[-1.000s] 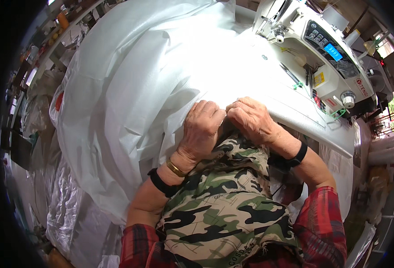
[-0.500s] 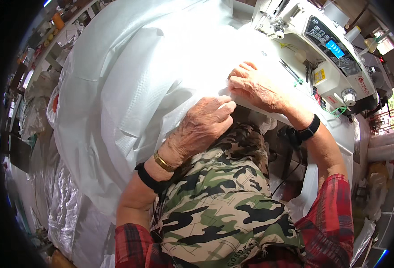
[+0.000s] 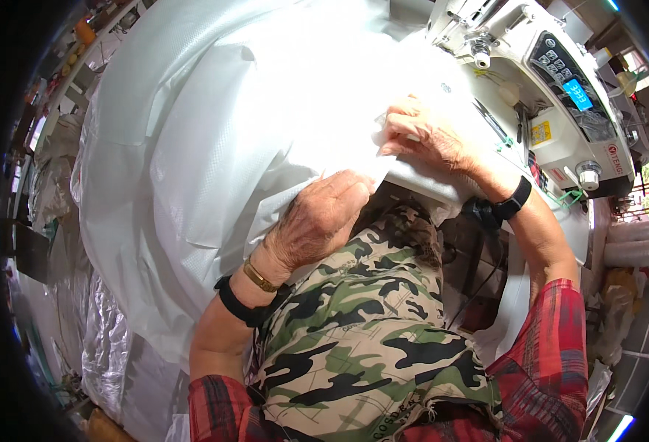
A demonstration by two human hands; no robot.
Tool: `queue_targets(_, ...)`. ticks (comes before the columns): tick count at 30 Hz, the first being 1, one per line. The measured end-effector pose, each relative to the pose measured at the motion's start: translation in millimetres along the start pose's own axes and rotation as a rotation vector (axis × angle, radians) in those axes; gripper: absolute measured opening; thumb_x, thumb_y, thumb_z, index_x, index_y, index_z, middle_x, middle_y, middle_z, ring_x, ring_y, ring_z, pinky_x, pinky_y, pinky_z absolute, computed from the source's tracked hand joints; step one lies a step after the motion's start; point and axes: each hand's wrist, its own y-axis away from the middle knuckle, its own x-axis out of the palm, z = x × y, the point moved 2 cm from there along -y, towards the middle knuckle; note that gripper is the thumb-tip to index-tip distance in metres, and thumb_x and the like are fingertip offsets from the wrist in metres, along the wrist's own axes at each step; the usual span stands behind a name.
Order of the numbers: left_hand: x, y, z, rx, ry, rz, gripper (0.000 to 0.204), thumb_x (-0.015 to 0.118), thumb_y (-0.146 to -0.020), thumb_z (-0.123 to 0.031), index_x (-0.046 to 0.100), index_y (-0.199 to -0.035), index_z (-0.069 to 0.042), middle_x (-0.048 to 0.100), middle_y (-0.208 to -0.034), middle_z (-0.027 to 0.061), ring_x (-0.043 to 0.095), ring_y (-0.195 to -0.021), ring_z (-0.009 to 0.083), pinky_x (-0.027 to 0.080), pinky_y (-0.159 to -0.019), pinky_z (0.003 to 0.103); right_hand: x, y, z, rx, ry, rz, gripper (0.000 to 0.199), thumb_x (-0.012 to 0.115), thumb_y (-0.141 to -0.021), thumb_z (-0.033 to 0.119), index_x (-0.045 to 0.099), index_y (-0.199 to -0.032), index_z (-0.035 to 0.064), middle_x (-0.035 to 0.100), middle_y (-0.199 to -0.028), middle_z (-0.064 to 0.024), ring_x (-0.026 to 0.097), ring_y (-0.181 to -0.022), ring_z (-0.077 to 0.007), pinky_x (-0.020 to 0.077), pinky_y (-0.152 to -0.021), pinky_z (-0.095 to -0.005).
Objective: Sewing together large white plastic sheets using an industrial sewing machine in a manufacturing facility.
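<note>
Two hands rest on a big sheet of white fabric (image 3: 214, 140) that covers most of the counter and spills over its left side. Our left hand (image 3: 317, 221) lies knuckles-up at the near edge of the fabric, fingers curled together and pressing the fold down; we cannot tell whether they pinch it underneath. Our right hand (image 3: 431, 140) sits further in, close to the white sewing machine (image 3: 538, 81), fingers pressed together and pinching a corner of the fabric edge (image 3: 383, 136) between thumb and fingertips. We judge the work to be at an early or in-between point: the edge is gathered and lined up, but it lies short of the needle (image 3: 479, 55), and the bulk of the sheet is piled loosely to the left, with a long seam likely left to run.
</note>
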Motion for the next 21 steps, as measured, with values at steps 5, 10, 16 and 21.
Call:
queue_targets(5, -2.9, -1.4, 1.7, -0.086, 0.099, -0.029, 0.01, 0.06, -0.085, 0.011, 0.059, -0.091, 0.003, 0.069, -0.099, 0.0167, 0.069, -0.093, 0.0307, 0.054, -0.083, 0.037, -3.8, 0.2, -17.6, 0.019, 0.11, -0.051, 0.042, 0.068, -0.085, 0.053, 0.057, -0.086, 0.0126, 0.055, -0.087, -0.0031, 0.053, -0.087, -0.0254, 0.046, -0.079, -0.0396)
queue_targets(10, -3.9, -0.7, 5.1, -0.162, 0.166, -0.044, 0.01, 0.06, -0.086, 0.011, 0.059, -0.092, 0.002, 0.069, -0.1, 0.0153, 0.07, -0.093, 0.0293, 0.056, -0.077, 0.035, -7.5, -6.4, -37.3, -0.032, 0.119, -0.065, 0.048, 0.067, -0.081, 0.057, 0.053, -0.079, 0.0117, 0.052, -0.08, -0.0014, 0.052, -0.081, -0.0227, 0.044, -0.083, -0.0399)
queue_targets(16, -2.1, -1.5, 6.9, -0.15, 0.177, -0.037, 0.01, 0.06, -0.086, 0.009, 0.058, -0.092, 0.001, 0.067, -0.1, 0.0128, 0.069, -0.09, 0.0281, 0.053, -0.089, 0.042, -5.8, -6.3, -62.2, 0.03, 0.126, -0.123, 0.052, 0.068, -0.078, 0.059, 0.05, -0.075, 0.0097, 0.051, -0.076, -0.0028, 0.054, -0.076, -0.022, 0.0432, -0.088, -0.037)
queue_targets(21, 20.3, -7.6, -11.3, -0.009, 0.029, 0.051, 0.009, 0.057, -0.081, 0.005, 0.055, -0.087, -0.002, 0.065, -0.095, 0.0108, 0.066, -0.094, 0.0247, 0.035, -0.112, 0.058, -9.9, -3.9, -66.0, 0.117, 0.379, -0.376, 0.041, 0.07, -0.087, 0.043, 0.057, -0.099, 0.0053, 0.06, -0.091, -0.0087, 0.062, -0.086, -0.0286, 0.0494, -0.084, -0.0413)
